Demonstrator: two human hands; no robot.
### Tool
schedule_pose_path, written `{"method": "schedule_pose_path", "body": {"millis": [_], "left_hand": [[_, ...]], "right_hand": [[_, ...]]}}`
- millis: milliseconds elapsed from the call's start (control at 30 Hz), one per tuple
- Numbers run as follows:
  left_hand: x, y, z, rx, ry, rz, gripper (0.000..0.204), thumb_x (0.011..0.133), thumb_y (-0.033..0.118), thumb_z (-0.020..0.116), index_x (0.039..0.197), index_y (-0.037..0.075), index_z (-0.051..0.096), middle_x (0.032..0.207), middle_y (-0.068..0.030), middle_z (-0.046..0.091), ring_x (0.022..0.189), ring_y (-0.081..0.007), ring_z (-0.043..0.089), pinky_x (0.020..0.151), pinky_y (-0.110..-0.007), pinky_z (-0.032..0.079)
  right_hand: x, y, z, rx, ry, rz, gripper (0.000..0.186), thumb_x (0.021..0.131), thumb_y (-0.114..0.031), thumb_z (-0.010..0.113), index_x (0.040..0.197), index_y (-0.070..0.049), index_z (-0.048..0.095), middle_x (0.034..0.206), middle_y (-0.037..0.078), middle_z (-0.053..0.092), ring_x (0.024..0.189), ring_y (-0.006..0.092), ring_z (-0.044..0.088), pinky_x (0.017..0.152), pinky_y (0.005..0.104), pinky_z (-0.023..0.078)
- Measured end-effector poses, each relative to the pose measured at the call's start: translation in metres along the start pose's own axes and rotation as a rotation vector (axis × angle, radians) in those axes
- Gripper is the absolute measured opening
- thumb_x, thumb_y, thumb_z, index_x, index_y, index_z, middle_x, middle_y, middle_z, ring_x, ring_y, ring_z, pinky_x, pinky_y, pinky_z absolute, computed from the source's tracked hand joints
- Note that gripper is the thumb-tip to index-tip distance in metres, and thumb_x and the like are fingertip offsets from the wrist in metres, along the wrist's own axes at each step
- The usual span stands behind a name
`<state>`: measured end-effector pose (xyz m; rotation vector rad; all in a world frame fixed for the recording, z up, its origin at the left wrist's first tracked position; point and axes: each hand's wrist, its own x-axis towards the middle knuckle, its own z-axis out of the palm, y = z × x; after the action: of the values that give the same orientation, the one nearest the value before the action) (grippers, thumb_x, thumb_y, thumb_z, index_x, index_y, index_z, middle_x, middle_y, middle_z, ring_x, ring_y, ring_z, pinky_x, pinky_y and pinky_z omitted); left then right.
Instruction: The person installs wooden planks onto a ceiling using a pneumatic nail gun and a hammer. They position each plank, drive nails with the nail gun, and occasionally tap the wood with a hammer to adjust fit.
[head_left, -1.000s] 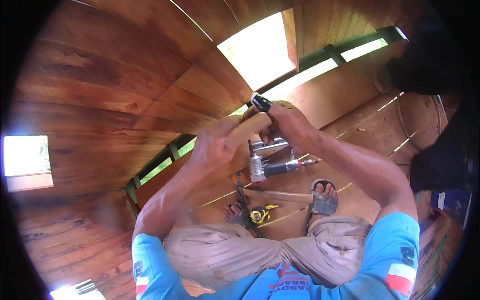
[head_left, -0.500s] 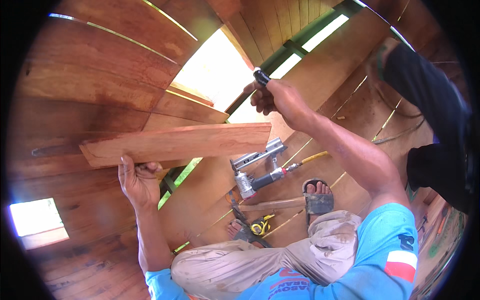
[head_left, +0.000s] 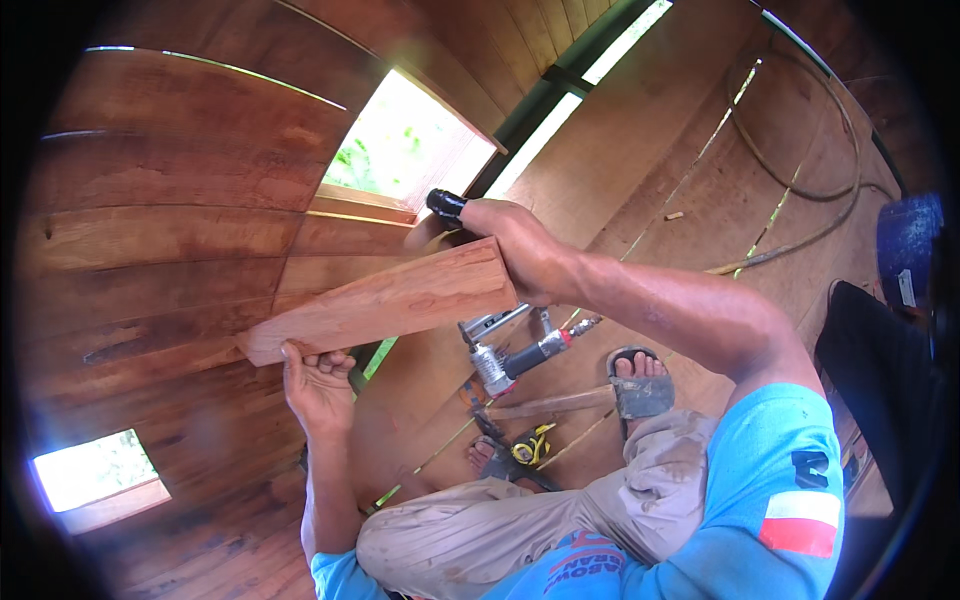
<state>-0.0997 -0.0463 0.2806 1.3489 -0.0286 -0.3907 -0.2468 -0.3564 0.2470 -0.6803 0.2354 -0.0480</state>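
A short reddish wooden board (head_left: pixel 390 305) is held up in front of me, its right end higher than its left. My left hand (head_left: pixel 320 390) pinches it by the lower edge near the left end, thumb on the near face. At the right end, my right hand (head_left: pixel 525 250) is closed round the board, its fingers mostly hidden behind the wood. A black cover or wrap (head_left: pixel 445 205) sits over the right thumb. Below the board, a nail gun (head_left: pixel 495 365) lies on the plank floor, partly covered by the board and my arm.
A hammer (head_left: pixel 550 403) and a yellow-black tape measure (head_left: pixel 530 445) lie by my sandalled feet. An air hose (head_left: pixel 790 185) coils on the floor at far right, near a blue bucket (head_left: pixel 908 250). Wall openings (head_left: pixel 400 150) and floor gaps let in light. Someone's dark-clothed leg (head_left: pixel 870 370) is at right.
My right hand came down and left from above the board onto its right end. The board tilted, with its left end lower. The other person's dark sleeve left the upper right.
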Motion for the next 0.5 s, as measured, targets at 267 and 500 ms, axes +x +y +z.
{"method": "schedule_pose_path", "body": {"millis": [267, 500], "left_hand": [[-0.004, -0.035, 0.003, 0.148, -0.029, -0.206, 0.052, 0.109, 0.054, 0.049, 0.124, 0.006, 0.061, 0.107, -0.0114, 0.072, 0.087, -0.0220, 0.071, 0.075, -0.043, 0.059], [0.004, -0.089, 0.014, -0.191, -0.232, -0.504, 0.058, 0.105, 0.052, 0.059, 0.142, 0.007, 0.052, 0.130, -0.0135, 0.061, 0.104, -0.0243, 0.066, 0.085, -0.038, 0.059]], "right_hand": [[-0.007, -0.007, 0.002, -0.039, -0.085, -0.079, 0.047, 0.109, -0.035, 0.040, 0.121, 0.001, 0.069, 0.118, 0.011, 0.069, 0.108, 0.0202, 0.066, 0.093, 0.0357, 0.053], [-0.011, -0.006, 0.029, -0.077, -0.517, -0.210, 0.065, 0.105, -0.051, 0.040, 0.110, 0.006, 0.070, 0.118, 0.019, 0.069, 0.116, 0.0285, 0.063, 0.106, 0.0424, 0.046]]}}
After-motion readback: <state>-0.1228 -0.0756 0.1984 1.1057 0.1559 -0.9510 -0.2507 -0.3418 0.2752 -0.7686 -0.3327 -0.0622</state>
